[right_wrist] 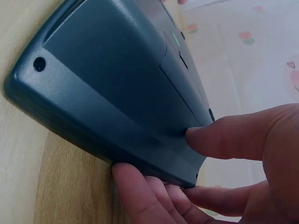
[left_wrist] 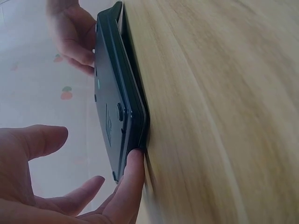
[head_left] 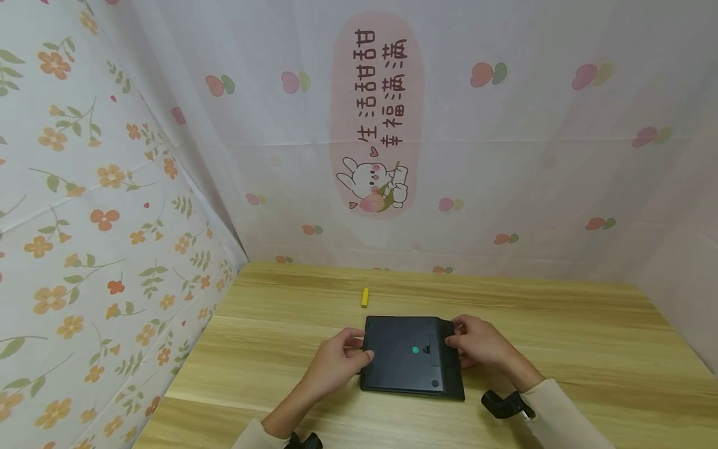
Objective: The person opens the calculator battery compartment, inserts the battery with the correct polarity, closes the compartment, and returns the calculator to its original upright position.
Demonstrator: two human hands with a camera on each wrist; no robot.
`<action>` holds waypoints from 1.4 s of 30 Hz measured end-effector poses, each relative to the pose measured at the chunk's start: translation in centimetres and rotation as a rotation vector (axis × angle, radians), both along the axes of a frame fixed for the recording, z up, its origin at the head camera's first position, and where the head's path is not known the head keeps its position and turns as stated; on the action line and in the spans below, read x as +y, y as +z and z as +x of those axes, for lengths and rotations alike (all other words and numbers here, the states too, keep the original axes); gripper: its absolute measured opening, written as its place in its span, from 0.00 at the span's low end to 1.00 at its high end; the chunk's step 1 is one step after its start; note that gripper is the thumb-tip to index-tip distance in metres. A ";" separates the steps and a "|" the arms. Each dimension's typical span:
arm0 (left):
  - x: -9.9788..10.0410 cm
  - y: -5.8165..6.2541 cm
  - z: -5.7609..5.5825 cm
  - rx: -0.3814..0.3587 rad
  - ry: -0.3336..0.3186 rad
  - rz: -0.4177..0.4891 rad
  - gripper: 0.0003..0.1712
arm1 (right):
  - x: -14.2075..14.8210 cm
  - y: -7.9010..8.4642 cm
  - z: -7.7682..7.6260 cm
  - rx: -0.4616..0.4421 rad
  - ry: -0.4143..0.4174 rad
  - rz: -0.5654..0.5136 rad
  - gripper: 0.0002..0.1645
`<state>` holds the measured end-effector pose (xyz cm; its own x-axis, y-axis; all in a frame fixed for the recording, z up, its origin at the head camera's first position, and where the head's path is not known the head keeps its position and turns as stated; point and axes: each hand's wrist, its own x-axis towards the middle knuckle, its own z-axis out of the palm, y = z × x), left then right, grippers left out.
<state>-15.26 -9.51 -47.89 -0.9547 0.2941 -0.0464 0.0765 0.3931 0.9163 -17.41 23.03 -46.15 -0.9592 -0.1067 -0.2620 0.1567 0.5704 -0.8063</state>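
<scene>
A right hand (head_left: 481, 343) is pinching, and a left hand (head_left: 335, 363) touching with spread fingers, opposite edges — sensible holds — of an apparent calculator (head_left: 395, 358) lying on a table (head_left: 252, 349), probably light, stiff, smooth.

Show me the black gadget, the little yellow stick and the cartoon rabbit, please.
Black gadget (head_left: 405, 363), head view: middle of its broad upturned side.
Yellow stick (head_left: 365, 298), head view: middle of its length.
Cartoon rabbit (head_left: 367, 177), head view: on its head.

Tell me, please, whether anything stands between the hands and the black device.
Nothing visible does: the left hand and right hand touch the black device at opposite edges. A yellow cylinder lies beyond, clear of both hands.
</scene>
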 end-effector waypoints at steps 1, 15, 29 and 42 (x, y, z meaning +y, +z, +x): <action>0.0 0.0 0.0 -0.001 -0.001 0.000 0.29 | 0.0 0.0 0.0 0.001 0.003 0.000 0.34; 0.0 0.2 0.1 0.007 -0.003 -0.044 0.31 | -0.1 0.1 0.0 -0.007 0.007 0.004 0.36; 0.0 0.2 0.1 0.010 -0.004 -0.056 0.31 | -0.3 0.0 -0.2 -0.004 0.000 0.051 0.36; 0.1 0.2 0.1 0.003 0.006 -0.067 0.31 | -0.4 0.0 -0.2 -0.001 -0.007 0.059 0.36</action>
<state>-15.19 -9.41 -47.67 -0.9565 0.2851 -0.0625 0.0772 0.4536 0.8878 -17.64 22.60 -46.14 -0.9597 -0.0839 -0.2681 0.1616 0.6159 -0.7711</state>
